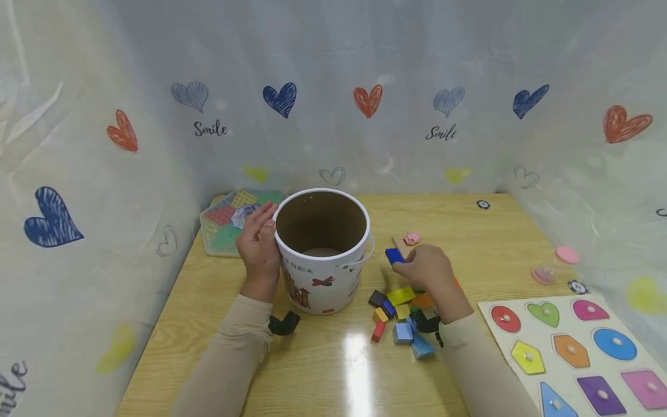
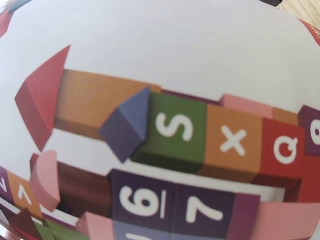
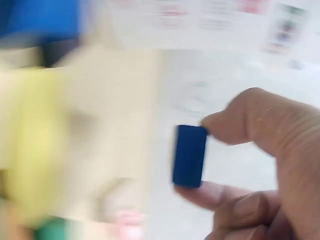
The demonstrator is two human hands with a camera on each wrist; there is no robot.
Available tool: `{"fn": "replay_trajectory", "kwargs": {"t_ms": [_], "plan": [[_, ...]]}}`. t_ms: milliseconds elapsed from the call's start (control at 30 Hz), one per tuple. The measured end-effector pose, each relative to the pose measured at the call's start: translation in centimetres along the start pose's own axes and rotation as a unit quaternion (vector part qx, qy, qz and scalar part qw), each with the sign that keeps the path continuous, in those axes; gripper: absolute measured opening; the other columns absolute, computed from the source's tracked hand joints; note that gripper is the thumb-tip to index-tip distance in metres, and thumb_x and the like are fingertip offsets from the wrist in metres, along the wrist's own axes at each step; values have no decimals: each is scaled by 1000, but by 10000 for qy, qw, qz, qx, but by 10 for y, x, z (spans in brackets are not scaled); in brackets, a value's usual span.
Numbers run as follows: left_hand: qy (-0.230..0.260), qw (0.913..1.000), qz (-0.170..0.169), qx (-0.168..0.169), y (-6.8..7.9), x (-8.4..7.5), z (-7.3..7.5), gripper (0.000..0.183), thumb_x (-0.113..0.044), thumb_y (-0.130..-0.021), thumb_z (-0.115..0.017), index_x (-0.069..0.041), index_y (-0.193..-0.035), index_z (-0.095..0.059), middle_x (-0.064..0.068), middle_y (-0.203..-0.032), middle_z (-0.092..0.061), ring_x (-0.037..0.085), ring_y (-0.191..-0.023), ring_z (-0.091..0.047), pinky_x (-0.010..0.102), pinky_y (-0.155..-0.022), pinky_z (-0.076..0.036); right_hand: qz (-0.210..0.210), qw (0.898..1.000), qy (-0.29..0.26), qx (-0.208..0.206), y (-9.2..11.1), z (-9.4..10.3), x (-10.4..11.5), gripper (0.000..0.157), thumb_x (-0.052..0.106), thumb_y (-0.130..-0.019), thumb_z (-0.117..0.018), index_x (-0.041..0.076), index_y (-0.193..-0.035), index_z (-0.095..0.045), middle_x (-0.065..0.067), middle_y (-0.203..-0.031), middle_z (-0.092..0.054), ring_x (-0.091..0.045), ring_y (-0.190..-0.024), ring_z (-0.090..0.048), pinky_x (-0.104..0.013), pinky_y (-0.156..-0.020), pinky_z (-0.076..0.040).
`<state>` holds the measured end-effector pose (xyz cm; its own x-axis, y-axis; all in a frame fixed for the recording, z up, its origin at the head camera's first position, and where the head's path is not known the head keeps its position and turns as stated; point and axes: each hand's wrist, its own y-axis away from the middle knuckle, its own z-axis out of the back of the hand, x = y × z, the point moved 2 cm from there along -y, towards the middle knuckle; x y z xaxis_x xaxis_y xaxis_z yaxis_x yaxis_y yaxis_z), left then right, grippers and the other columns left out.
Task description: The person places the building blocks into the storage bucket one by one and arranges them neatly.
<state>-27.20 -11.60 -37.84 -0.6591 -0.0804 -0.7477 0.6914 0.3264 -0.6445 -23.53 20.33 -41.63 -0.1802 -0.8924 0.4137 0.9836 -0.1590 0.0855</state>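
A white bucket (image 1: 325, 284) with printed toy-block pictures stands upright on the table. My left hand (image 1: 259, 243) rests against its left side, fingers fairly straight and the thumb by the rim. The bucket's printed wall (image 2: 160, 55) fills the left wrist view. Between thumb and fingertip, my right hand (image 1: 429, 269) pinches a small blue block (image 3: 190, 156), to the right of the bucket. Beneath and in front of that hand lies a loose pile of coloured blocks, among them a yellow block (image 1: 401, 296), a light blue block (image 1: 403, 333) and a red block (image 1: 378, 331).
A wooden shape puzzle board (image 1: 544, 310) lies at the right front. Behind it are a pink-ended sand timer (image 1: 546, 273) and a round chip (image 1: 577, 286). A small pink pig figure (image 1: 412, 238) is beyond my right hand. A clear case (image 1: 219, 246) sits at the back left.
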Motion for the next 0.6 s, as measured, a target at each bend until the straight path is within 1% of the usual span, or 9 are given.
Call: {"fn": "replay_trajectory", "kwargs": {"t_ms": [67,100,133,167,233,300,367,467,600], "plan": [[24,10000,4,56,0,0,0,33,-2,-85,-46,10,-107,-67,27,-119,-60,36,-117,-53,36,-99,-41,206,9978,-454,-430,8,23,8,38,48,-78,-65,11,-79,-70,-3,-77,-63,-22,-70,-56,-30,-54,-45],[30,10000,12,80,0,-1,0,33,-2,-85,-46,9,-108,-67,26,-119,-59,36,-117,-52,36,-100,-41,309,9947,-752,-632,12,34,14,37,49,-79,-66,12,-86,-70,-4,-81,-64,-23,-72,-55,-32,-56,-46],[42,9999,18,98,0,-1,0,33,-2,-85,-46,9,-108,-67,26,-120,-59,35,-118,-52,36,-100,-41,444,9900,-1050,-826,16,44,21,38,49,-78,-66,13,-90,-71,-6,-81,-63,-24,-72,-55,-32,-55,-46],[39,9999,11,111,0,-1,0,33,-2,-85,-46,9,-108,-67,26,-120,-59,35,-118,-52,36,-100,-41,580,9846,-1340,-960,20,52,29,39,49,-79,-67,13,-93,-71,-7,-79,-61,-25,-69,-54,-33,-53,-45],[29,9999,-26,123,-1,-2,0,33,-2,-85,-46,9,-108,-67,26,-120,-59,35,-118,-52,36,-99,-42,921,9724,-1818,-1137,27,62,45,36,49,-78,-69,15,-91,-71,-7,-68,-56,-25,-58,-51,-32,-46,-41],[11,9999,-64,122,-1,-2,0,33,-3,-85,-46,9,-108,-67,25,-120,-59,36,-118,-52,36,-99,-42,1246,9621,-2103,-1205,32,66,61,34,47,-77,-71,16,-88,-71,-7,-59,-48,-25,-50,-46,-31,-41,-35],[-7,9999,-111,123,-1,-1,0,33,-3,-85,-46,9,-108,-67,26,-119,-59,36,-117,-52,34,-98,-43,1478,9569,-2226,-1137,35,65,75,31,46,-76,-73,16,-87,-71,-6,-57,-45,-23,-47,-43,-30,-40,-32],[13,9998,-128,121,0,0,0,33,-4,-85,-47,9,-108,-67,26,-119,-60,37,-117,-52,31,-96,-44,1602,9559,-2223,-1059,37,61,87,29,44,-75,-74,17,-85,-71,-4,-57,-44,-22,-47,-42,-29,-41,-31],[64,9998,-149,135,0,0,-1,33,-3,-85,-46,9,-108,-66,27,-119,-59,37,-117,-52,30,-96,-44,1612,9556,-2225,-1063,37,57,90,26,41,-75,-75,18,-84,-71,-5,-57,-43,-22,-47,-41,-29,-41,-30]]}}
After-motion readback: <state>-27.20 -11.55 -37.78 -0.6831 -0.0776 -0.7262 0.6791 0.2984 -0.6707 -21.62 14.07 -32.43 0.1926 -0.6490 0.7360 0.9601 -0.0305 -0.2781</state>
